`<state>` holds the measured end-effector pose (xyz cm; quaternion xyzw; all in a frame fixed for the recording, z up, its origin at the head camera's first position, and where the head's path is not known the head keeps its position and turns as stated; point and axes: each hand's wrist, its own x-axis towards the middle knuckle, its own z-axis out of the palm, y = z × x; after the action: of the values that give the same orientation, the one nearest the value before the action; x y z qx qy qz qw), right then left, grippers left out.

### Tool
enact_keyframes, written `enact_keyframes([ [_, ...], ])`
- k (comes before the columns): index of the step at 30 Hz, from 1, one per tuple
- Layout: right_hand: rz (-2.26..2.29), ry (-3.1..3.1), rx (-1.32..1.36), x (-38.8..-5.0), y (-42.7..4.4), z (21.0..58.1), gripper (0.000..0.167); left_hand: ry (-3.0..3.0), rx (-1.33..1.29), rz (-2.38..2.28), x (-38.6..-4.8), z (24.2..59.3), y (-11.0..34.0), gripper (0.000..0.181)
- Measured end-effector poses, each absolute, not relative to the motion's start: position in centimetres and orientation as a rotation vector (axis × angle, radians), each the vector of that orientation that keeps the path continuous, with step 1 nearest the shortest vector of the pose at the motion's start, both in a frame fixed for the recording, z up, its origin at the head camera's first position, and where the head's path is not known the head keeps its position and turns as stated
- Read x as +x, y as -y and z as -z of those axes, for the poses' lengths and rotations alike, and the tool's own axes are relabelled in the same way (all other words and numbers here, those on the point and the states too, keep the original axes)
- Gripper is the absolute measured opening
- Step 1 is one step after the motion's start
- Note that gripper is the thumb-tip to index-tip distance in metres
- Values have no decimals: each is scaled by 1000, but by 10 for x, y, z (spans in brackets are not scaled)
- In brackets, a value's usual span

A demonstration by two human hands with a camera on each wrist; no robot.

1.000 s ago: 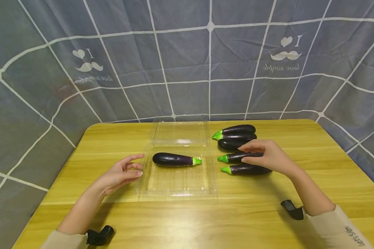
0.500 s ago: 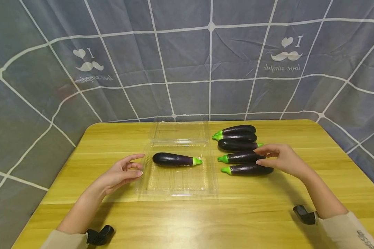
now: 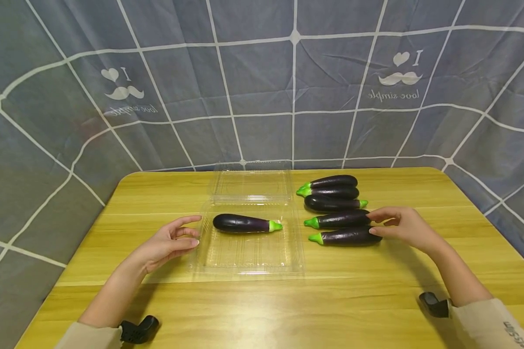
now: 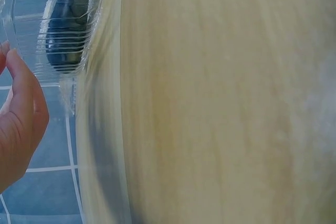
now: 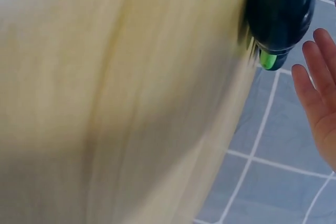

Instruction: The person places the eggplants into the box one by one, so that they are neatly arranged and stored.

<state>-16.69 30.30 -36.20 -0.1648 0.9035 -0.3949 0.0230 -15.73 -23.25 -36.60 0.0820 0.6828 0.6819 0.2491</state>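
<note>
A clear plastic clamshell container (image 3: 252, 254) lies with its lid folded back. Inside it is one dark purple eggplant (image 3: 240, 224) with its green stem to the right. My left hand (image 3: 170, 245) is at the container's left rim, thumb and fingers spread apart and gently bent; its fingertips (image 4: 14, 59) are at the clear wall in the left wrist view. My right hand (image 3: 403, 228) is over the right ends of the two nearest loose eggplants, the front one (image 3: 349, 236) and the one behind it (image 3: 340, 219). It holds nothing, and whether it touches them is unclear.
Three more eggplants (image 3: 332, 202) lie close together behind those two, at the back right. The container's lid (image 3: 253, 183) extends toward the back edge of the wooden table (image 3: 244, 315). A grey curtain with white lines (image 3: 262, 87) hangs behind and at both sides.
My right hand has drawn right and slightly toward me, from over the middle of the loose eggplants to their right ends. The left hand and the container have stayed in place.
</note>
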Motion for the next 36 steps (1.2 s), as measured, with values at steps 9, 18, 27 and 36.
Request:
enact_keyframes([
  [9, 1235, -2805, -484, -168, -304, 370, 35, -1875, 221, -1851, -156, 367, 232, 69],
  [18, 1249, -2764, -523, -168, -306, 374, 36, -1864, 243, -1862, -156, 370, 233, 66],
  [27, 1213, -2709, -565, -170, -308, 377, 38, -1876, 234, -1844, -157, 368, 233, 69],
  [36, 1151, -2676, -606, -168, -308, 375, 39, -1887, 230, -1841, -157, 368, 233, 68],
])
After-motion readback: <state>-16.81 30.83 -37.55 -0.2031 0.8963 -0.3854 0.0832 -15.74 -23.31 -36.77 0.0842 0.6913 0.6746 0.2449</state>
